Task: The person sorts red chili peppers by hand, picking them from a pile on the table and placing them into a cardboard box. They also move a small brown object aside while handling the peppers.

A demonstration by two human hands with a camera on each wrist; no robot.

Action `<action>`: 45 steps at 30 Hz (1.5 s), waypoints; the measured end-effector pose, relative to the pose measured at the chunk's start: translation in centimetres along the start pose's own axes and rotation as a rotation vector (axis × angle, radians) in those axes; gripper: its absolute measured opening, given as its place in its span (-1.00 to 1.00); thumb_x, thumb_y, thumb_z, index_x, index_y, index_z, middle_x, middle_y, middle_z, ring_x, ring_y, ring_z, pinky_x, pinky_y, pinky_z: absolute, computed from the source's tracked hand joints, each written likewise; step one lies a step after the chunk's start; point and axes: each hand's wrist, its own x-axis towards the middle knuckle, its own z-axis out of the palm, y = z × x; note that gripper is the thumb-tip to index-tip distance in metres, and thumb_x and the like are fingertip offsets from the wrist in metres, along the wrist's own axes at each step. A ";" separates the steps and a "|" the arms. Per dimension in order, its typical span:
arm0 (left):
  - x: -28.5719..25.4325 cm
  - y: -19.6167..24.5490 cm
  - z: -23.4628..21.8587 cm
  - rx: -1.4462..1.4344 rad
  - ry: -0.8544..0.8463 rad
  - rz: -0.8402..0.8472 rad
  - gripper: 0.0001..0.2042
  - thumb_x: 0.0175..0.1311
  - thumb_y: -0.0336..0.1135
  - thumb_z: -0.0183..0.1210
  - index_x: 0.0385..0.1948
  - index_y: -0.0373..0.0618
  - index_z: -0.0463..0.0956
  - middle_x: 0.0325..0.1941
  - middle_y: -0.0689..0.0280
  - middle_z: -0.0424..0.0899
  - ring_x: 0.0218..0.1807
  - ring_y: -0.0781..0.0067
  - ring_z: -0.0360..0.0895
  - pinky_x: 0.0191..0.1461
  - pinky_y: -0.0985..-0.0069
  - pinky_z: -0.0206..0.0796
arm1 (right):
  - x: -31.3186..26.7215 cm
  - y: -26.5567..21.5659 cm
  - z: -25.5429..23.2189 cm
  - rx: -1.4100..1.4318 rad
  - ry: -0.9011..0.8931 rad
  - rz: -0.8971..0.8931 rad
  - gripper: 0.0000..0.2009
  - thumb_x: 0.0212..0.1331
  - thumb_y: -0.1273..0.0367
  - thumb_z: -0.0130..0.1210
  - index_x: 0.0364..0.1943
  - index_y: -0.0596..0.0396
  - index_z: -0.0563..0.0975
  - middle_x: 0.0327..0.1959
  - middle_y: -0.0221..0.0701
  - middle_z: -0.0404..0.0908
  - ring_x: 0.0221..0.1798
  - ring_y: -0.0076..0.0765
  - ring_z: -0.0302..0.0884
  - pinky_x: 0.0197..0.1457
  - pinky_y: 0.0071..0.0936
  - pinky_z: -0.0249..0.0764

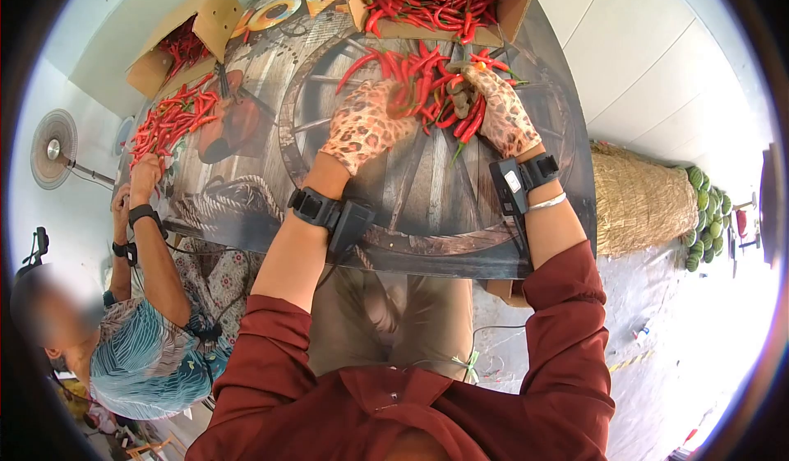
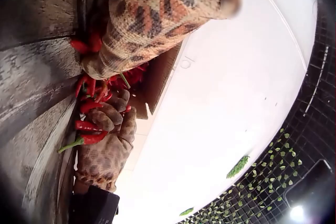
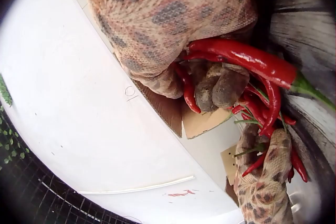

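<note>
A loose pile of red chili peppers [image 1: 427,79] lies on the table, with both patterned-gloved hands at its near side. My right hand [image 1: 497,108] curls its dark-tipped fingers round several red chilies [image 3: 241,58]; one long chili with a green stem crosses over its fingers in the right wrist view. Opposite it, my left hand [image 1: 366,124], blurred in the head view, pinches a chili [image 3: 254,165] between thumb and finger. In the left wrist view the left glove [image 2: 152,24] hides much of its own grip.
A cardboard box [image 1: 518,5] full of red chilies stands behind the pile. To the left are another box [image 1: 218,21], a second chili pile [image 1: 177,120] and another person's hands [image 1: 144,177]. A fan [image 1: 56,149] stands at far left. The table's edge [image 1: 411,265] runs before me.
</note>
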 end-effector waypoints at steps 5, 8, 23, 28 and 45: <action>0.0 0.0 -0.1 -0.001 -0.010 0.005 -0.34 -0.04 -0.02 0.29 0.11 -0.21 0.38 0.15 0.00 0.43 0.20 0.10 0.37 0.28 0.31 0.19 | -0.4 -0.7 0.5 -0.020 0.028 0.024 -0.69 0.35 0.27 -0.13 -0.03 0.19 0.49 -0.32 -0.38 0.61 -0.32 -0.54 0.54 -0.27 -0.63 0.47; 0.0 -0.2 0.0 0.001 -0.005 0.016 -0.34 -0.03 -0.02 0.30 0.11 -0.21 0.38 0.16 -0.01 0.43 0.20 0.10 0.37 0.28 0.31 0.19 | -0.5 -0.8 0.5 -0.319 -0.007 -0.195 -0.70 0.34 0.28 -0.12 -0.05 0.18 0.50 -0.32 -0.38 0.61 -0.33 -0.55 0.54 -0.28 -0.64 0.46; 0.0 0.1 -0.1 0.014 0.008 0.009 -0.36 -0.01 -0.03 0.28 0.10 -0.24 0.40 0.13 -0.02 0.45 0.19 0.09 0.38 0.27 0.30 0.19 | -0.1 -0.6 0.7 -0.106 0.036 -0.062 -0.72 0.32 0.29 -0.08 -0.09 0.19 0.52 -0.43 -0.41 0.57 -0.46 -0.55 0.48 -0.41 -0.64 0.40; 0.0 -0.5 0.6 -0.001 0.065 0.055 -0.39 0.00 -0.03 0.28 0.07 -0.23 0.42 0.10 -0.01 0.48 0.16 0.09 0.41 0.24 0.29 0.22 | 0.2 -0.1 0.1 0.142 0.009 0.072 -0.72 0.32 0.28 -0.08 -0.08 0.19 0.51 -0.36 -0.38 0.60 -0.38 -0.54 0.52 -0.34 -0.63 0.44; 0.1 -0.5 0.7 0.027 0.099 0.076 -0.42 -0.01 -0.03 0.30 0.02 -0.21 0.46 0.01 0.01 0.54 0.07 0.10 0.48 0.16 0.30 0.30 | -0.1 -0.6 0.6 0.108 0.024 0.073 -0.74 0.32 0.30 -0.07 -0.08 0.17 0.51 -0.33 -0.37 0.61 -0.37 -0.53 0.54 -0.32 -0.61 0.46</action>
